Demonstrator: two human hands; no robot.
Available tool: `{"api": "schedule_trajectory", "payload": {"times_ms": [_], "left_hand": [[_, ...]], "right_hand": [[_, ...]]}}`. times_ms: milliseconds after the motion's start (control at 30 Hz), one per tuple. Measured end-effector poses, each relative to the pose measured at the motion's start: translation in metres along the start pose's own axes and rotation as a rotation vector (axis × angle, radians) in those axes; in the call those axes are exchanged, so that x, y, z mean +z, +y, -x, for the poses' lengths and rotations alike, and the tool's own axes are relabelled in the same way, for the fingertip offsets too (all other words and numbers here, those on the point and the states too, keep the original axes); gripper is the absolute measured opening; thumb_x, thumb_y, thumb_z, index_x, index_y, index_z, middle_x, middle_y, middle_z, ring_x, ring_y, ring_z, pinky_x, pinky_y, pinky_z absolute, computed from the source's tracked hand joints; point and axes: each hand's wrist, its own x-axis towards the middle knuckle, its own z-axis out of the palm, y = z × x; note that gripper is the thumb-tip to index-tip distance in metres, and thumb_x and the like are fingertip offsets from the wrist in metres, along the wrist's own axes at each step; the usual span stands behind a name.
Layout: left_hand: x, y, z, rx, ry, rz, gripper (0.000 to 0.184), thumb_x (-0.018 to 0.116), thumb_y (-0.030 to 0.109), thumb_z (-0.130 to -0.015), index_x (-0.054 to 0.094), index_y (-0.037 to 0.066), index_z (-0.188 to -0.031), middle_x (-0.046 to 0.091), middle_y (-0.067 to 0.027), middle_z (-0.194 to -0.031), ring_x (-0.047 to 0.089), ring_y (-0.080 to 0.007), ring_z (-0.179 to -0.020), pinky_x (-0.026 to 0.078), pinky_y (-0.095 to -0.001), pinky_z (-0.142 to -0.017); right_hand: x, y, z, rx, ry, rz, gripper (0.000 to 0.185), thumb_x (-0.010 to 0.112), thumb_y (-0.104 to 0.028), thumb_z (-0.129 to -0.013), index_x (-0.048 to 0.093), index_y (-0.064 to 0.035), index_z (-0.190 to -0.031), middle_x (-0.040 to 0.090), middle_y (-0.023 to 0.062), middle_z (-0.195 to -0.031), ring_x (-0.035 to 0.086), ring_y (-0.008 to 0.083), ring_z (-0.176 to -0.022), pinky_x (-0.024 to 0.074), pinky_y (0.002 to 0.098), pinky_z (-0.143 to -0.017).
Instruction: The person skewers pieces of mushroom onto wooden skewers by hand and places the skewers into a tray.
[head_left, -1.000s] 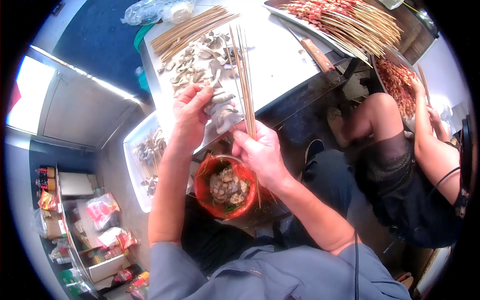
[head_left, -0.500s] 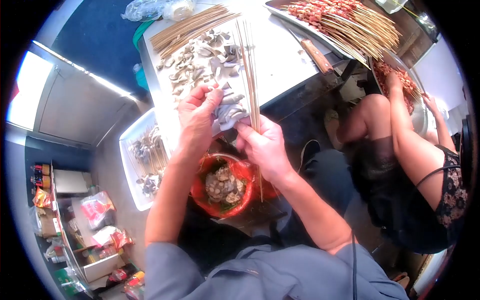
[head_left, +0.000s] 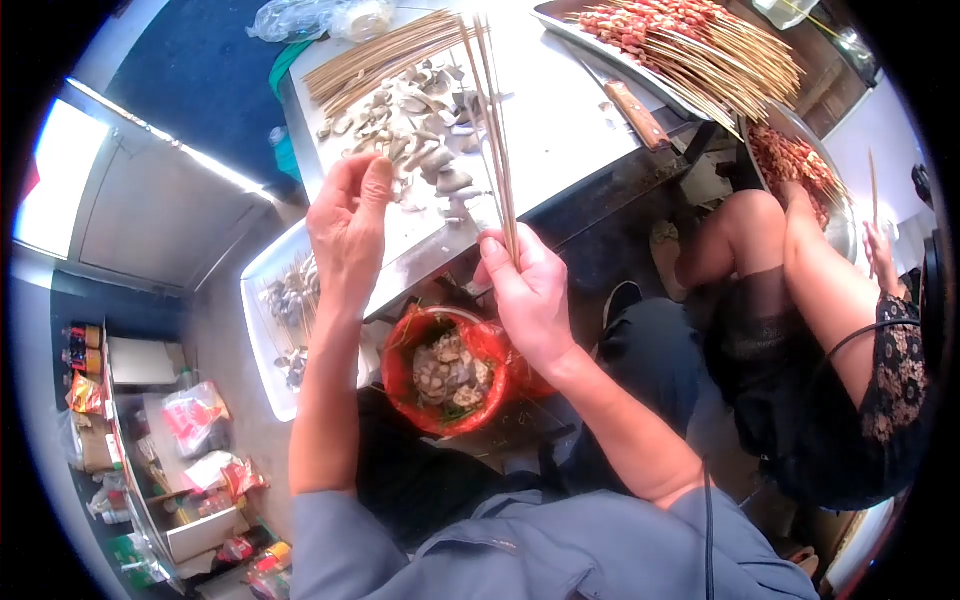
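My right hand (head_left: pixel 528 290) is closed around a bundle of thin bamboo skewers (head_left: pixel 492 135), which point up and away over the table. My left hand (head_left: pixel 350 215) is raised left of the skewers, thumb and fingertips pressed together; anything between them is too small to make out. Beyond it, pale grey-white mushroom pieces (head_left: pixel 405 105) lie scattered over the white table (head_left: pixel 560 130). A few grey pieces (head_left: pixel 455 182) sit near the table's front edge, just left of the skewers; whether a skewer runs through them I cannot tell.
Loose skewers (head_left: pixel 375 60) lie at the back. A wooden-handled knife (head_left: pixel 637 115) rests beside a tray of meat skewers (head_left: pixel 700 50). Below stands a red-lined bucket (head_left: pixel 405 400) with scraps. A white tray (head_left: pixel 258 350) holds threaded mushrooms. Another person (head_left: pixel 810 240) sits right, at a metal bowl (head_left: pixel 845 235).
My left hand has moved left and up, away from the skewers and the grey mushroom cluster it was touching. The other person's hand on the right now holds up a skewer.
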Motion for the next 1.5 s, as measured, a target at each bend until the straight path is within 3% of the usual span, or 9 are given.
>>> {"api": "schedule_trajectory", "payload": {"times_ms": [100, 167, 233, 500, 767, 900, 967, 1067, 1500], "left_hand": [[0.001, 0.018, 0.009, -0.192, -0.255, 0.142, 0.04, 0.055, 0.037, -0.098, 0.062, -0.001, -0.11, 0.066, -0.0061, -0.092, 0.064, -0.013, -0.078, 0.052, -0.0271, -0.067], [0.003, 0.015, 0.012, -0.383, -0.269, 0.55, 0.034, 0.056, 0.03, -0.098, 0.059, -0.001, -0.114, 0.066, -0.0073, -0.095, 0.066, -0.0143, -0.081, 0.056, -0.0312, -0.071], [0.006, 0.007, 0.013, -0.379, -0.22, 0.59, 0.031, 0.057, 0.025, -0.097, 0.058, 0.0, -0.115, 0.066, -0.0077, -0.096, 0.066, -0.0151, -0.082, 0.058, -0.0331, -0.073], [-0.023, -0.002, 0.006, -0.257, -0.043, 0.789, 0.029, 0.058, 0.014, -0.096, 0.055, -0.003, -0.118, 0.067, -0.014, -0.104, 0.069, -0.0259, -0.088, 0.061, -0.0381, -0.073], [-0.086, -0.026, 0.002, -0.246, 0.191, 0.802, 0.029, 0.055, 0.012, -0.096, 0.053, -0.001, -0.122, 0.066, -0.0157, -0.105, 0.069, -0.0293, -0.09, 0.061, -0.0414, -0.074], [-0.102, -0.031, 0.006, -0.279, 0.317, 0.794, 0.026, 0.057, 0.011, -0.093, 0.055, 0.0, -0.117, 0.066, -0.0134, -0.101, 0.07, -0.0262, -0.084, 0.062, -0.0385, -0.066], [-0.105, -0.036, 0.009, -0.353, 0.31, 0.731, 0.026, 0.058, 0.012, -0.093, 0.056, 0.002, -0.117, 0.067, -0.0123, -0.101, 0.069, -0.0238, -0.083, 0.061, -0.0375, -0.065], [-0.101, -0.042, 0.015, -0.37, 0.282, 0.747, 0.026, 0.059, 0.013, -0.093, 0.056, 0.003, -0.117, 0.067, -0.0104, -0.1, 0.069, -0.0212, -0.082, 0.061, -0.0364, -0.065], [-0.079, -0.032, 0.024, -0.373, 0.102, 0.844, 0.029, 0.052, 0.026, -0.098, 0.056, 0.005, -0.118, 0.066, -0.0067, -0.103, 0.067, -0.017, -0.091, 0.06, -0.0413, -0.074]], "right_hand": [[0.005, 0.007, 0.002, -0.226, 0.015, 0.174, 0.017, 0.054, -0.015, -0.097, 0.06, 0.0009, -0.098, 0.058, 0.0118, -0.066, 0.057, 0.0185, -0.058, 0.0449, 0.0316, -0.056], [0.009, 0.011, 0.003, -0.357, -0.012, 0.252, 0.017, 0.054, -0.016, -0.097, 0.06, 0.0, -0.101, 0.058, 0.0171, -0.07, 0.058, 0.0274, -0.059, 0.0456, 0.0351, -0.057], [0.011, 0.01, 0.004, -0.336, -0.036, 0.231, 0.017, 0.054, -0.016, -0.097, 0.059, -0.0002, -0.103, 0.059, 0.0184, -0.072, 0.058, 0.0327, -0.061, 0.0459, 0.0367, -0.057], [0.013, 0.012, 0.008, -0.042, -0.198, 0.101, 0.028, 0.054, -0.026, -0.099, 0.061, 0.001, -0.097, 0.055, 0.0048, -0.059, 0.053, 0.0076, -0.057, 0.0441, 0.0265, -0.054], [0.015, 0.013, 0.014, -0.049, -0.318, 0.32, 0.03, 0.053, -0.027, -0.098, 0.059, 0.0016, -0.089, 0.053, 0.0092, -0.056, 0.051, 0.0127, -0.054, 0.0415, 0.0312, -0.052], [0.017, 0.016, 0.016, -0.085, -0.326, 0.409, 0.029, 0.055, -0.023, -0.097, 0.06, 0.0002, -0.081, 0.057, 0.0026, -0.062, 0.05, 0.0072, -0.058, 0.0407, 0.0255, -0.053], [0.017, 0.018, 0.018, -0.124, -0.32, 0.468, 0.028, 0.054, -0.023, -0.096, 0.057, 0.0016, -0.083, 0.051, 0.0145, -0.061, 0.05, 0.0203, -0.055, 0.0398, 0.0347, -0.054], [0.021, 0.026, 0.021, -0.168, -0.33, 0.427, 0.027, 0.056, -0.02, -0.095, 0.056, 0.0015, -0.08, 0.05, 0.0146, -0.062, 0.05, 0.0216, -0.055, 0.0398, 0.0347, -0.054], [0.032, 0.025, 0.028, -0.106, -0.364, 0.319, 0.022, 0.054, -0.018, -0.097, 0.061, 0.0005, -0.088, 0.058, 0.0046, -0.061, 0.054, 0.0088, -0.056, 0.0432, 0.0278, -0.053]]}}
